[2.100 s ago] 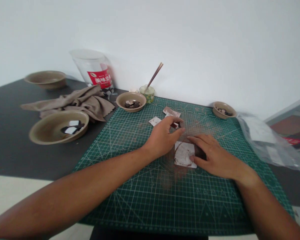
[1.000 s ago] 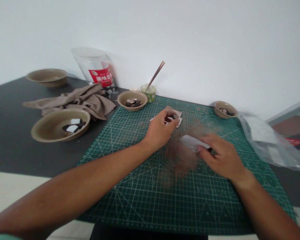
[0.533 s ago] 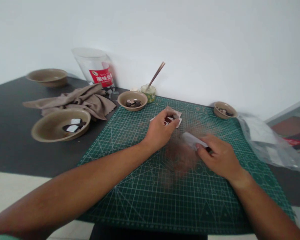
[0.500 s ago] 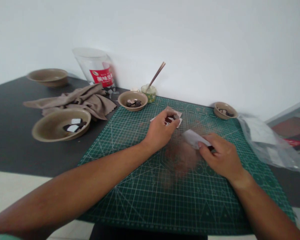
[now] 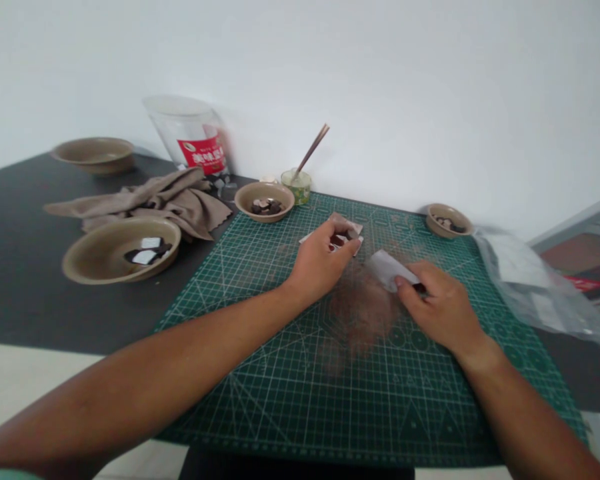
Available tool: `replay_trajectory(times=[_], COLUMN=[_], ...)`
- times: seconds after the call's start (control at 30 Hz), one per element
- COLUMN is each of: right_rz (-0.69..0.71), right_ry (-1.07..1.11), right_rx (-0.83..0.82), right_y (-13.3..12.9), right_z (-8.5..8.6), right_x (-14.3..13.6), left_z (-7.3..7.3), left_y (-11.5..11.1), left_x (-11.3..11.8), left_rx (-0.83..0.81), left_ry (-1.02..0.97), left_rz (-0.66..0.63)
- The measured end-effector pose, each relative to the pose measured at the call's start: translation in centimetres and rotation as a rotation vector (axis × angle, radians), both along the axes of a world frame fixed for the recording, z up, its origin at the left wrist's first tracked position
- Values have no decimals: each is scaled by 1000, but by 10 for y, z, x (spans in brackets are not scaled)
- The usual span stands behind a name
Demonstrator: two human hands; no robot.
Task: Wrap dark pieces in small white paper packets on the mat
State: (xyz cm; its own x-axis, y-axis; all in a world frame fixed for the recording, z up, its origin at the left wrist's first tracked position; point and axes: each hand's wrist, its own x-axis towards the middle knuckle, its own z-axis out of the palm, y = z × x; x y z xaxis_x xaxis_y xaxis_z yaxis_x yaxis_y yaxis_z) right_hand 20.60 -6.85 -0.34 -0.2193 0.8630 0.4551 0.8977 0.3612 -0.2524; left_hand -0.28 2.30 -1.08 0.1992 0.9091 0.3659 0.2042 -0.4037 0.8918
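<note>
My left hand (image 5: 323,257) is closed, thumb and fingers pinching a small dark rounded piece (image 5: 351,234). Below those fingers lies a pale sheet (image 5: 359,229) with reddish-brown patches, partly covered by the hand. To the right, my right hand (image 5: 443,303) is closed on a folded white sheet (image 5: 387,268). A dark edge shows between the sheet and my fingers; I cannot make out what it is. Reddish-brown powder (image 5: 363,310) is smeared over the green cutting mat (image 5: 290,393) between and in front of both hands.
Small bowls of dark and tan pieces stand at the back left (image 5: 265,202) and back right (image 5: 449,221). Further left are a larger bowl (image 5: 95,257), a crumpled brown cloth (image 5: 155,200) and a clear jar (image 5: 180,130). Chopsticks lean in a green cup (image 5: 296,185). A plastic bag (image 5: 535,280) lies right.
The white sheet in my right hand has shifted slightly up and left, its tip tilting. My left hand keeps its pinch in nearly the same place.
</note>
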Motion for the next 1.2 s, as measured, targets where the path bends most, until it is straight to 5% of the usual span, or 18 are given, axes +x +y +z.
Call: replay_trajectory(times=[0.13,0.33,0.5,0.83,1.07,1.2], right_rz=[64,225,314,351,-158,-266], right_ry=[-27,-159,-219,-185,16,233], right_rx=[-68,306,456,476,386,147], right_y=[1,-10,-21,-21,1,23], right_z=[0,9,11,6,16,25], right_x=[0,4,4,3,15,30], left_z=[1,0,-1,-1,-7,-7], left_y=[-1,1,3,3,2,-9], left_x=[0,0,0,0,1,1], left_rx=[-21,-28,-37,-33,20,260], left_ry=[1,-31,-38,-39,101,192], left_rz=[1,26,37,33,-4,-168])
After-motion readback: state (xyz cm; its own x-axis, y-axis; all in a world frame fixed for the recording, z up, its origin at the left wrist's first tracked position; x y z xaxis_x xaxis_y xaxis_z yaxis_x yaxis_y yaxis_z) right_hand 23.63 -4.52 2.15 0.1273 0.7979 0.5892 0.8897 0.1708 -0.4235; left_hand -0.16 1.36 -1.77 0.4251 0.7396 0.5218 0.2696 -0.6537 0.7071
